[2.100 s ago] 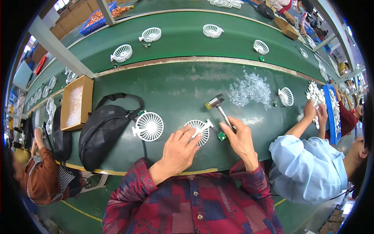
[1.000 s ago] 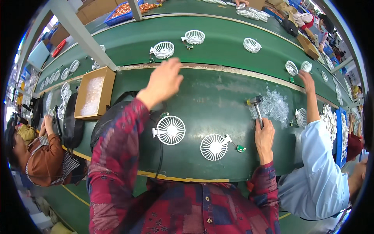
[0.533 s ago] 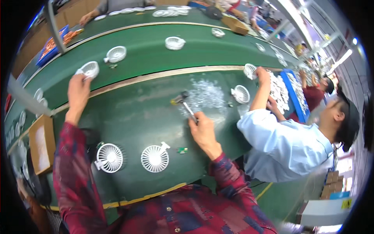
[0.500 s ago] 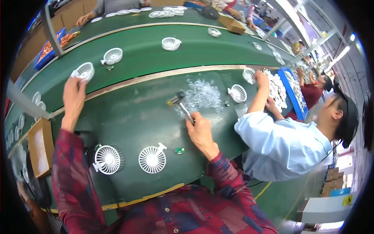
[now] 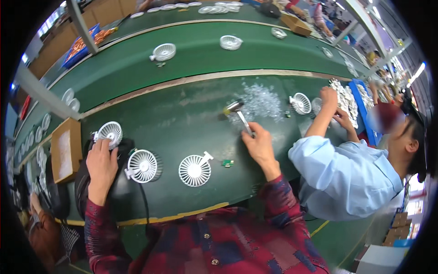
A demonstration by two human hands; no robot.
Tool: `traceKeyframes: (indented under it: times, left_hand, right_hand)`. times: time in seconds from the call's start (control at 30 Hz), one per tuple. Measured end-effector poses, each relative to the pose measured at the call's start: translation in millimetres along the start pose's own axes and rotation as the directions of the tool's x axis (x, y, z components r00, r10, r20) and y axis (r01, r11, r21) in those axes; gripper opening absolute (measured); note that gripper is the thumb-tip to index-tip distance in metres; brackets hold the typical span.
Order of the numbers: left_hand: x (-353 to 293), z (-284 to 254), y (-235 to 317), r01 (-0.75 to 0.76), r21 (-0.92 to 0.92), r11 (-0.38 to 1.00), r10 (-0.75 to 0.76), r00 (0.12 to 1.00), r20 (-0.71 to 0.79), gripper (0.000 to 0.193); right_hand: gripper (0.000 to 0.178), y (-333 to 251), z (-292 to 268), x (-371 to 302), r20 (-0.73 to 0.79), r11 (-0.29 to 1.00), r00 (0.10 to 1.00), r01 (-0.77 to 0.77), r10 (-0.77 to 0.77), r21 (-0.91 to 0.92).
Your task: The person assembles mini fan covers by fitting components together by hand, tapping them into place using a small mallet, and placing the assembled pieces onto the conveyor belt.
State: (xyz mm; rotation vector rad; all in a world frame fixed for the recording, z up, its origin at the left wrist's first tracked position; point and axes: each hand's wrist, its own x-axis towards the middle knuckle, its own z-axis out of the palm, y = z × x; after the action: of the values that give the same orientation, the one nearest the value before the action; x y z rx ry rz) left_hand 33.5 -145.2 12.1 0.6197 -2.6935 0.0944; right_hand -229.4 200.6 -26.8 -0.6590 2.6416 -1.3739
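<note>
My left hand grips a white round slotted fan housing at the bench's left side, above a black rounded object that the hand and sleeve partly hide. My right hand is closed around the handle of a hammer, whose head points up and away over the bench. Between my arms lie two more white fan housings: one close to my left hand, the other further right with its stem upward. A small green circuit board rests beside that second one.
Small clear pieces are scattered beyond the hammer. At right, a co-worker in a light blue shirt reaches toward white parts by a blue tray. A green conveyor belt carries fan housings. A cardboard box stands left.
My left hand has brought its fan housing back from the belt's edge to the near left of the bench. The hammer stays in my right hand. The whole view has shifted.
</note>
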Motion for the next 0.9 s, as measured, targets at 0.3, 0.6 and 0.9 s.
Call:
traceKeyframes:
  times: [0.3,0.6,0.9]
  left_hand:
    - [-37,-12,101,-0.188,-0.477,0.858,0.193,0.980,-0.039,0.047]
    - [-44,2,149,-0.190,-0.360,0.913,0.226,0.972,0.060,0.076]
    - [-54,7,153,-0.157,-0.378,0.912,0.201,0.976,0.080,0.081]
  right_hand:
    - [0.021,14,9,3,0.050,0.977,0.982,-0.185,0.180,0.111]
    - [0.024,12,33,7,-0.081,0.965,0.990,0.090,-0.113,-0.247]
    - [0.021,-13,17,2,0.015,0.982,0.985,-0.168,0.170,-0.083]
